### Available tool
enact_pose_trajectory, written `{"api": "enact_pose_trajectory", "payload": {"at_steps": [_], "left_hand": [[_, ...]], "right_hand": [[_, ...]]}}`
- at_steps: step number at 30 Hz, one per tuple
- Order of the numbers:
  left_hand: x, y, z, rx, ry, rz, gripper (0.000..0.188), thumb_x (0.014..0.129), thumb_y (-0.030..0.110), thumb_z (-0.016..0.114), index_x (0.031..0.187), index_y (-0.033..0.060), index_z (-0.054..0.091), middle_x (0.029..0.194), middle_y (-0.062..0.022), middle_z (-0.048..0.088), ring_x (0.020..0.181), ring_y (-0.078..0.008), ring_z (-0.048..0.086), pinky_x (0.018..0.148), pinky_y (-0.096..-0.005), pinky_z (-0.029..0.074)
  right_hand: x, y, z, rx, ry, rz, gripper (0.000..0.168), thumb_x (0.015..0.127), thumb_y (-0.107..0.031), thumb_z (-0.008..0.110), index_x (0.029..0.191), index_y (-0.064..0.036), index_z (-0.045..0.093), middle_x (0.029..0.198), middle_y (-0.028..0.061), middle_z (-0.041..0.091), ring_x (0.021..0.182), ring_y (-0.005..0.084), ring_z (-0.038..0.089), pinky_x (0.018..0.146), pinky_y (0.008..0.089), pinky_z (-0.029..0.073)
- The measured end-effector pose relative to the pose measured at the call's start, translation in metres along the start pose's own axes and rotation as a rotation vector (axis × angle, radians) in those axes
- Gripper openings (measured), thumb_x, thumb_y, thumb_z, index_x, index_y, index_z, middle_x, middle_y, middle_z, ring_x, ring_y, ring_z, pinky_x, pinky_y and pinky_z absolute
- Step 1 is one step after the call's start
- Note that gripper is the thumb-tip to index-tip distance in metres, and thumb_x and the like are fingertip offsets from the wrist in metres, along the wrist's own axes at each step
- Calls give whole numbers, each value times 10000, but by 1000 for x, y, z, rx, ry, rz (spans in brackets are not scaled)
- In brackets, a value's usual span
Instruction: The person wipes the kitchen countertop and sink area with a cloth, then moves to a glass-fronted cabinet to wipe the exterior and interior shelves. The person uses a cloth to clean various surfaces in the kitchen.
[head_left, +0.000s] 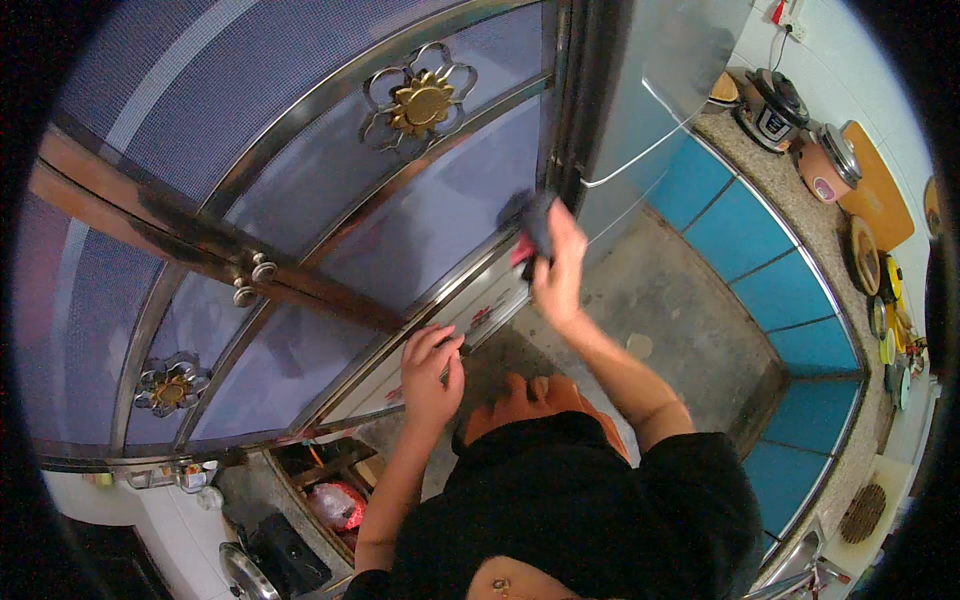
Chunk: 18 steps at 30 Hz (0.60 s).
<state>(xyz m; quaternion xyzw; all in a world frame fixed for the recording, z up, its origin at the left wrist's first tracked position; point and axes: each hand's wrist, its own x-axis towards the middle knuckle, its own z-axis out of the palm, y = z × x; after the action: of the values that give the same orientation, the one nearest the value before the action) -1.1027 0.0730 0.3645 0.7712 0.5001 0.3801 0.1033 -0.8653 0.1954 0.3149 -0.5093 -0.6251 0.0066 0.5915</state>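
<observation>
A metal-framed cabinet (352, 315) with bluish mesh and glazed doors stands before me. It bears gold flower ornaments (422, 103) and two round knobs (263, 268). Near the cabinet's right lower corner my right hand (562, 262) holds a dark cloth-like item (537, 225) with a red part, blurred. Whether that item touches the door frame I cannot tell. My left hand (433, 375) rests with fingers loosely bent at the cabinet's lower front edge, beside a white panel with red flowers (480, 316), and holds nothing visible.
To the right, a speckled counter (757, 161) over blue tiles carries a pressure cooker (776, 112), a pink rice cooker (827, 163) and a wooden board (877, 195). A thin white cable (637, 157) crosses beside the cabinet. A shelf with bags (335, 506) lies lower left.
</observation>
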Motion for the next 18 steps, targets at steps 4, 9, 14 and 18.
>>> {"api": "enact_pose_trajectory", "payload": {"at_steps": [4, 9, 14, 18], "left_hand": [[0, 4, 3, -12, -2, -4, 239, 869, 11, 655, 1086, 39, 750, 1188, -118, 703, 1167, -371, 620, 1005, -467, 489], [1, 9, 6, 26, 2, -46, 234, 870, 13, 656, 1081, 40, 755, 1194, -115, 704, 1175, -373, 616, 1013, -463, 485], [8, 18, 7, 55, -8, -78, 217, 870, 25, 665, 1064, 41, 762, 1202, -115, 707, 1182, -362, 616, 1022, -458, 481], [18, 21, 15, 44, -16, -35, 219, 871, 33, 667, 1066, 48, 765, 1209, -115, 708, 1198, -355, 615, 1030, -460, 480]], "right_hand": [[114, -3, -23, -140, 96, -170, 945, 651, 183, 607, 1554, -29, 426, 1627, 167, 400, 1342, 416, 464, 1164, 473, 363], [89, 39, 7, -291, 31, -222, 999, 591, 164, 684, 1539, -26, 436, 1667, 155, 333, 1298, 399, 474, 1135, 446, 407], [13, 84, 25, -212, -122, -11, 964, 637, 200, 627, 1553, -17, 415, 1667, 192, 316, 1317, 429, 459, 1161, 458, 376], [2, 83, -2, -26, -240, 87, 925, 695, 152, 646, 1569, -37, 409, 1630, 161, 402, 1338, 413, 469, 1174, 450, 366]]}}
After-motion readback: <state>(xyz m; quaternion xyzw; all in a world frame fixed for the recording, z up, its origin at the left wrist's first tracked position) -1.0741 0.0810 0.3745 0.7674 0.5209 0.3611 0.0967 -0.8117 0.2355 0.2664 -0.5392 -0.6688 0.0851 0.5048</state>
